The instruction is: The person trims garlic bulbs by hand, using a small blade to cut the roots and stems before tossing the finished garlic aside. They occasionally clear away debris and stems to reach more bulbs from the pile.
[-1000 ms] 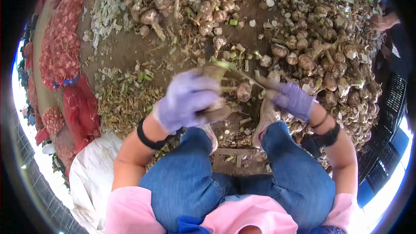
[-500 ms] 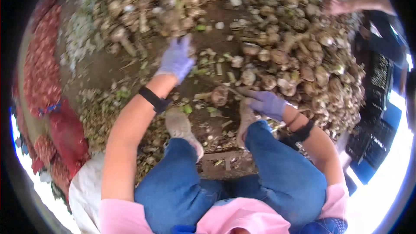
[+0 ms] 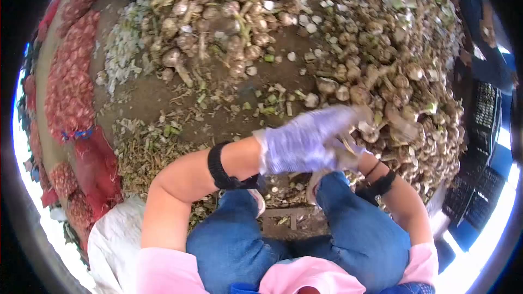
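My left hand (image 3: 308, 140), in a pale purple glove, reaches across to the right, beside the big garlic heap (image 3: 406, 84). Its fingertips are smeared by motion, so what they hold, if anything, cannot be made out. Under and behind it, my right hand (image 3: 354, 155) is mostly hidden; a bit of its purple glove shows near the wrist. Something thin and brownish shows between the two hands, too blurred to name. Loose garlic bulbs lie just beyond the fingers.
A second garlic pile (image 3: 210, 19) lies at the upper left, trimmings (image 3: 144, 152) below it. Red mesh sacks (image 3: 73, 76) line the left side. Black crates (image 3: 482, 147) stand at the right, near another person's dark clothing (image 3: 471, 11). A white sack (image 3: 117, 239) lies lower left.
My left hand has swung from the upper middle across to my right hand, covering much of it. The view has shifted slightly. The other person's bare arm at the upper right has pulled back from the heap.
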Available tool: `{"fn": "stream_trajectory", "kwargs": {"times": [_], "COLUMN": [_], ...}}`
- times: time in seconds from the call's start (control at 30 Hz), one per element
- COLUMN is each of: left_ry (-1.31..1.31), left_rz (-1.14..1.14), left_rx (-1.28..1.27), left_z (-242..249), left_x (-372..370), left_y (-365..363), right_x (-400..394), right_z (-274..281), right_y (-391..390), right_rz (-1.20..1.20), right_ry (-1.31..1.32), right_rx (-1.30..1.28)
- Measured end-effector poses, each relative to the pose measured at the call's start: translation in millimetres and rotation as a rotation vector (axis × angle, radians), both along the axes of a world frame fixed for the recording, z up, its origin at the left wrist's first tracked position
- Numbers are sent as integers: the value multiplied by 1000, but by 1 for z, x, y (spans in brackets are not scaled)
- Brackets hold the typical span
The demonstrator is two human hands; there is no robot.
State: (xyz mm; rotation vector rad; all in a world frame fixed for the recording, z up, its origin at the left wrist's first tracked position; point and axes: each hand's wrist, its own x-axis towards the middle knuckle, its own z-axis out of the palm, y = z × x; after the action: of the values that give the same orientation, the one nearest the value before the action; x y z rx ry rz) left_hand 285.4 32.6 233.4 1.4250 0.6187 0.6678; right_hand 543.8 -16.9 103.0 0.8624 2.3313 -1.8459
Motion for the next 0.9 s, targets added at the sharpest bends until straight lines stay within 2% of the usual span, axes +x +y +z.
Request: {"fn": "stream_trajectory", "kwargs": {"times": [0.03, 0.1, 0.13, 0.17, 0.2, 0.23, 0.27, 0.3, 0.33, 0.37, 0.43, 0.5, 0.53, 0.57, 0.63, 0.7, 0.73, 0.8, 0.83, 0.87, 0.9], "left_ry": [33, 431, 469, 517, 698, 860, 918, 863, 1001, 988, 1365, 1271, 1085, 1106, 1044, 1087, 777, 510, 377, 82, 34], "left_rz": [88, 187, 349, 365, 448, 633, 730, 825, 924, 1029, 926, 838, 825, 834, 835, 798, 895, 881, 874, 844, 835], "left_rx": [212, 387, 483, -91, 91, 193, 51, -38, -66, -173, 39, -128, -226, -172, -9, -62, -167, -253, -296, -436, -431], "left_z": [-7, -21, -48, -63, -72, -58, -60, -59, -68, -68, -128, -106, -101, -98, -131, -133, -153, -159, -158, -157, -147], "left_x": [0, -15, -29, -44, -61, -73, -84, -96, -105, -110, -140, -131, -134, -130, -142, -142, -146, -158, -164, -167, -166], "left_y": [1, 22, 36, 54, 69, 75, 93, 109, 133, 148, 176, 167, 158, 142, 111, 72, 53, 27, 15, 4, -2], "right_x": [-2, -19, -27, -33, -34, -34, -33, -32, -31, -30, -31, -32, -35, -38, -39, -39, -38, -40, -41, -43, -45], "right_z": [10, 29, 38, 46, 43, 38, 34, 30, 26, 23, 24, 28, 31, 37, 40, 38, 36, 35, 39, 44, 48], "right_y": [3, 15, 19, 21, 20, 18, 17, 16, 16, 17, 16, 17, 21, 24, 25, 22, 20, 17, 18, 19, 24], "right_rz": [-7, -129, -159, -200, -201, -203, -206, -181, -157, -133, -134, -130, -141, -153, -175, -188, -197, -207, -233, -260, -258], "right_ry": [-31, -345, -409, -426, -398, -372, -348, -342, -337, -335, -318, -338, -360, -382, -418, -405, -381, -322, -358, -395, -393], "right_rx": [-32, -327, -372, -359, -348, -342, -334, -317, -297, -278, -230, -216, -269, -323, -387, -361, -324, -250, -318, -384, -325]}}
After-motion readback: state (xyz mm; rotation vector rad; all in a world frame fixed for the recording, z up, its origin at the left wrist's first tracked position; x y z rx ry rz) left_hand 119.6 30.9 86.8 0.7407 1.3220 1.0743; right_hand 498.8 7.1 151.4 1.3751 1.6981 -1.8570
